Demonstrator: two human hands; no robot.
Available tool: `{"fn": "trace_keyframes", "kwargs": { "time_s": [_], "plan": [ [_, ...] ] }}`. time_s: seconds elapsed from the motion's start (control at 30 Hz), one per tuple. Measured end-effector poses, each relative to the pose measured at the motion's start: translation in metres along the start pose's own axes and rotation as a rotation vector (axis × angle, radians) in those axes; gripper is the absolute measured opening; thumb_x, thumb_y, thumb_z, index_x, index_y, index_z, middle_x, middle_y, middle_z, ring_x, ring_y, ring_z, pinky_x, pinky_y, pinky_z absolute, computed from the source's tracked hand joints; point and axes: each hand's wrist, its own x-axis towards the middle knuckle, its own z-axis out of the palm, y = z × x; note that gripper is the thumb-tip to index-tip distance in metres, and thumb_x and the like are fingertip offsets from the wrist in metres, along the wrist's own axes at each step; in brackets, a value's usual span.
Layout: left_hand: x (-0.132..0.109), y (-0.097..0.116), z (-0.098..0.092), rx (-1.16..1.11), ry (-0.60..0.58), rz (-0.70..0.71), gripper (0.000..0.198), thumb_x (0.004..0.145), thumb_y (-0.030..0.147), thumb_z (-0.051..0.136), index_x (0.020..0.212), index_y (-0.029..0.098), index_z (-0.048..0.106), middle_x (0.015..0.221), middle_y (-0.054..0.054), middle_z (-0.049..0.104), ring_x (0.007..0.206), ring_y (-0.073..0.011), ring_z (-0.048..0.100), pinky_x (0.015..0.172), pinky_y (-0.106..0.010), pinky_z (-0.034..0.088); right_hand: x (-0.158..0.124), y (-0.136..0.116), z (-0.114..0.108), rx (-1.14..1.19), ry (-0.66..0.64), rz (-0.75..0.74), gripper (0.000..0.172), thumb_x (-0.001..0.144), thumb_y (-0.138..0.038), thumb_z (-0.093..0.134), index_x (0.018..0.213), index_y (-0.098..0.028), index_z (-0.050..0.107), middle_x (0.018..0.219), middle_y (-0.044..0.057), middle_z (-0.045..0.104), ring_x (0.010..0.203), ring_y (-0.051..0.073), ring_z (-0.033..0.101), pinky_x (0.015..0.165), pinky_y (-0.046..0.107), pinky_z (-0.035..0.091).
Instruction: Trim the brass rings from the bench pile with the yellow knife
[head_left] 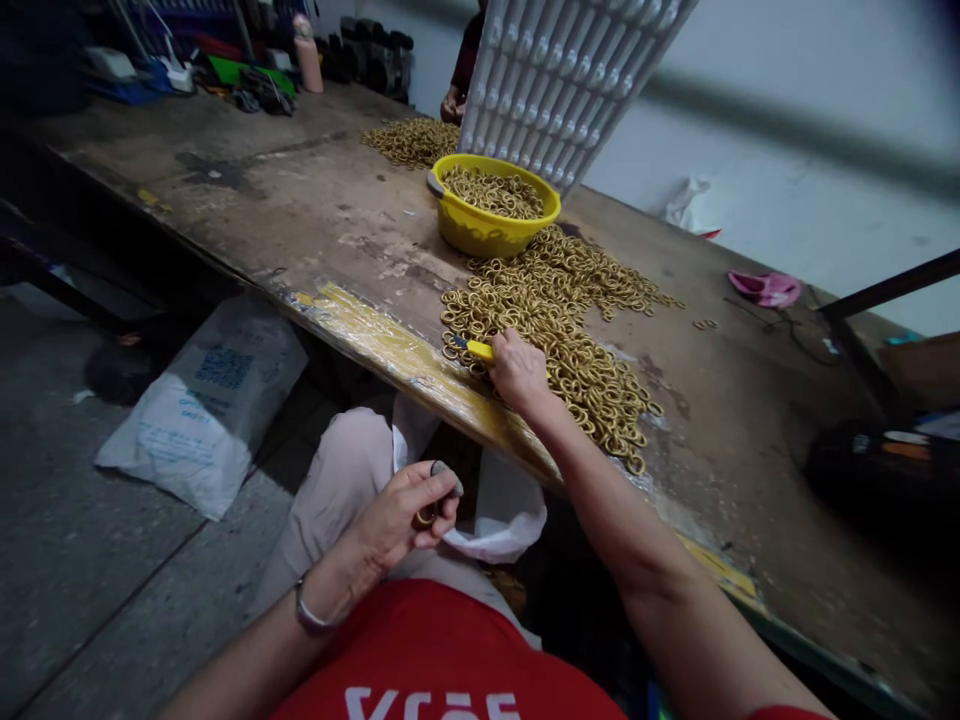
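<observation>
My right hand (pixel 519 370) is closed around a slim yellow tool (pixel 480 350) with a dark tip, whose exact kind I cannot tell. It rests at the near edge of a spread pile of brass-coloured rings (pixel 577 330) on the table. Over my lap, my left hand (pixel 409 508) is closed on a brass ring (pixel 426 515); whether more rings sit in the palm is hidden. A grey cover (pixel 446 478) wraps one of its fingertips. Behind the pile stands a yellow basin (pixel 487 238) holding many similar rings.
A worn wooden table (pixel 300 200) has a taped front edge. Behind the basin stands a ribbed, translucent panel (pixel 570 80). Another person's hand (pixel 452 104) is near a farther ring pile (pixel 412 142). A white sack (pixel 206 410) lies on the floor; a pink cloth item (pixel 765 288) lies at right.
</observation>
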Motion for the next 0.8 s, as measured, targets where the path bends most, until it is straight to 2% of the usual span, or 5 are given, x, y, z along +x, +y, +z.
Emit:
{"fn": "trace_keyframes", "kwargs": {
  "time_s": [0.13, 0.3, 0.57, 0.8],
  "plan": [
    [0.001, -0.007, 0.004, 0.041, 0.025, -0.024, 0.032, 0.075, 0.043, 0.073, 0.080, 0.014, 0.059, 0.051, 0.005, 0.050, 0.038, -0.0037, 0.037, 0.033, -0.015, 0.016, 0.007, -0.001, -0.001, -0.003, -0.046, -0.033, 0.031, 0.097, -0.020, 0.034, 0.116, -0.016, 0.058, 0.110, 0.014, 0.061, 0.088, 0.021, 0.063, 0.069, 0.028, 0.042],
    [-0.003, -0.011, 0.007, 0.062, 0.054, -0.033, 0.034, 0.074, 0.041, 0.075, 0.086, 0.014, 0.059, 0.060, 0.002, 0.058, 0.038, -0.0026, 0.039, 0.033, -0.015, 0.015, 0.012, -0.002, -0.005, 0.013, -0.060, -0.074, 0.032, 0.096, -0.017, 0.034, 0.111, -0.015, 0.063, 0.105, 0.014, 0.063, 0.091, 0.021, 0.064, 0.072, 0.028, 0.043],
    [-0.002, -0.013, 0.001, 0.055, 0.079, 0.011, 0.031, 0.073, 0.037, 0.075, 0.085, 0.014, 0.058, 0.063, 0.003, 0.055, 0.041, -0.0021, 0.039, 0.035, -0.015, 0.013, -0.004, 0.005, 0.000, 0.016, -0.049, -0.099, 0.030, 0.094, -0.014, 0.037, 0.105, -0.013, 0.065, 0.102, 0.014, 0.065, 0.088, 0.021, 0.065, 0.071, 0.027, 0.043],
    [0.000, -0.014, 0.006, 0.050, 0.112, 0.023, 0.031, 0.069, 0.037, 0.074, 0.078, 0.016, 0.054, 0.061, 0.004, 0.054, 0.041, -0.0024, 0.038, 0.035, -0.016, 0.012, -0.002, 0.018, 0.006, 0.072, -0.015, -0.097, 0.021, 0.091, -0.029, 0.053, 0.095, -0.014, 0.067, 0.096, 0.013, 0.070, 0.087, 0.021, 0.065, 0.070, 0.026, 0.040]
  ]
}}
